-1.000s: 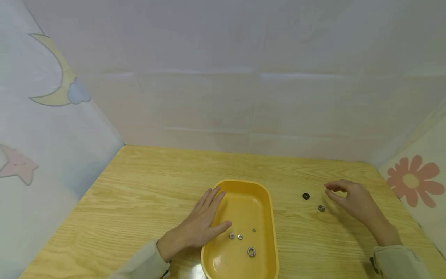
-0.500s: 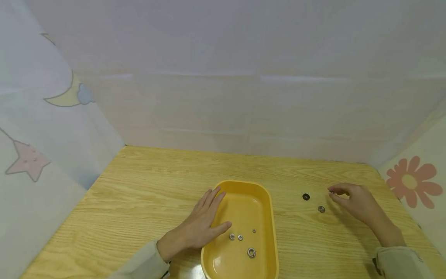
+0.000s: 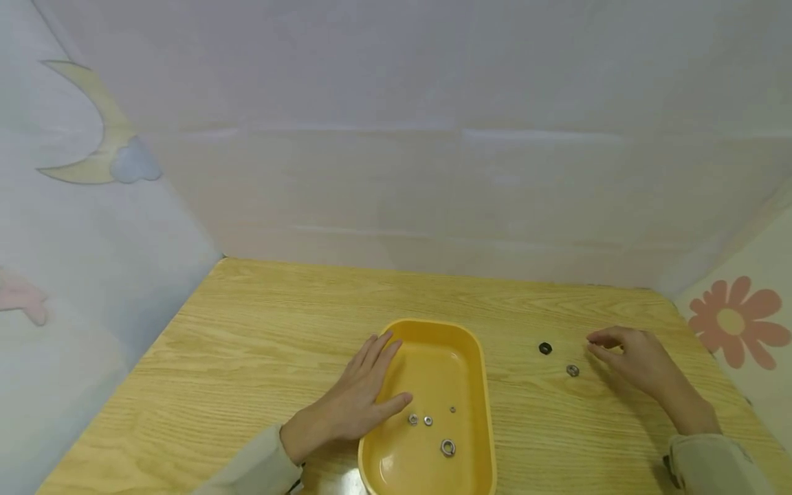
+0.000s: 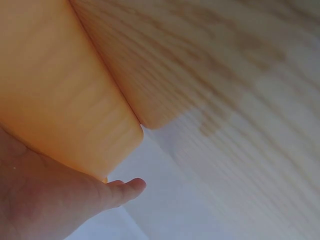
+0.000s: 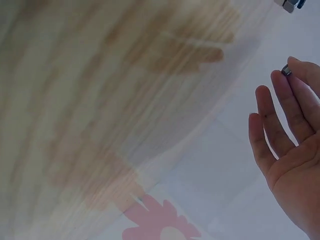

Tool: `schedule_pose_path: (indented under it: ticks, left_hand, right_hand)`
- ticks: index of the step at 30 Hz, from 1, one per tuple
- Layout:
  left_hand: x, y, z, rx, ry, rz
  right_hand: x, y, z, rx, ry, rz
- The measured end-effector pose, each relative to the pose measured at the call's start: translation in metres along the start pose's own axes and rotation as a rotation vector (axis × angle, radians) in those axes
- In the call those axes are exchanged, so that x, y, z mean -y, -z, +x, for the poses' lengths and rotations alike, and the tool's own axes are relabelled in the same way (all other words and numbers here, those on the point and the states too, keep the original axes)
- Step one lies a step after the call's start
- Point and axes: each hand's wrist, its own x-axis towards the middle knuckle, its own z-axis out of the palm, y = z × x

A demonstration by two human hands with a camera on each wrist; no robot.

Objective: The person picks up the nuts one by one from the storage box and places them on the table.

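My left hand rests with straight, spread fingers on the left rim of a yellow tray; the left wrist view has the hand against the tray's outer wall. Inside the tray lie several silver nuts, the largest nut nearest the front. Above the table's right side, my right hand pinches a small dark metal nut between thumb and fingertips, the other fingers loosely extended. On the table left of that hand lie a black nut and a grey nut.
The wood-grain table runs back to a pale hanging cloth. Printed cloth walls stand at both sides, with a moon on the left and a red flower on the right.
My right hand has shifted slightly to the right, still pinching the small nut. The left hand and the tray have stayed in place. The left cloth wall has swayed.
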Motion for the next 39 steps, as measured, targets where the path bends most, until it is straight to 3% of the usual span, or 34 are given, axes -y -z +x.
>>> schedule_pose_path:
  ticks: [9, 19, 29, 36, 39]
  left_hand:
    - [0.001, -0.001, 0.001, -0.005, -0.016, 0.002]
    - [0.001, 0.000, 0.002, 0.000, -0.016, 0.009]
    - [0.000, 0.000, 0.002, 0.008, -0.005, 0.010]
    - [0.001, -0.001, 0.001, 0.005, -0.002, 0.019]
    - [0.001, -0.001, 0.001, 0.006, -0.001, 0.018]
  right_hand:
    - [-0.005, -0.002, 0.003, 0.062, -0.014, 0.016]
    - [-0.007, -0.005, 0.005, 0.131, 0.032, 0.002]
    - [-0.007, -0.006, 0.002, 0.134, 0.030, 0.015]
    - [0.000, -0.002, -0.004, 0.138, -0.032, 0.067]
    - [0.005, -0.003, -0.005, 0.103, -0.031, 0.074]
